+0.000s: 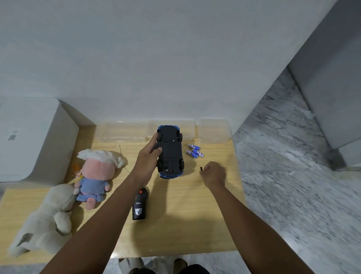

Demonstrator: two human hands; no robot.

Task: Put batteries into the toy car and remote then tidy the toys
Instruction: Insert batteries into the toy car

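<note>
Blue toy car [170,152]: lay belly-up near the far edge of the wooden desk [192,220], its black underside showing.
Left hand [148,158]: grip curled round the car's left flank.
Right hand [214,172]: fingers closed, pinching a small dark tool [201,168].
Batteries [194,151]: blue, lying loose just right of the car.
Remote [139,205]: black, mid-desk.
Plush toys [91,174]: by the left edge.

Pale wooden bench [192,220] set against a white wall [158,53]. Large white box [26,138] at the far left corner. Grey marble floor [297,183] to the right, a grey cabinet [343,81] standing on it.
</note>
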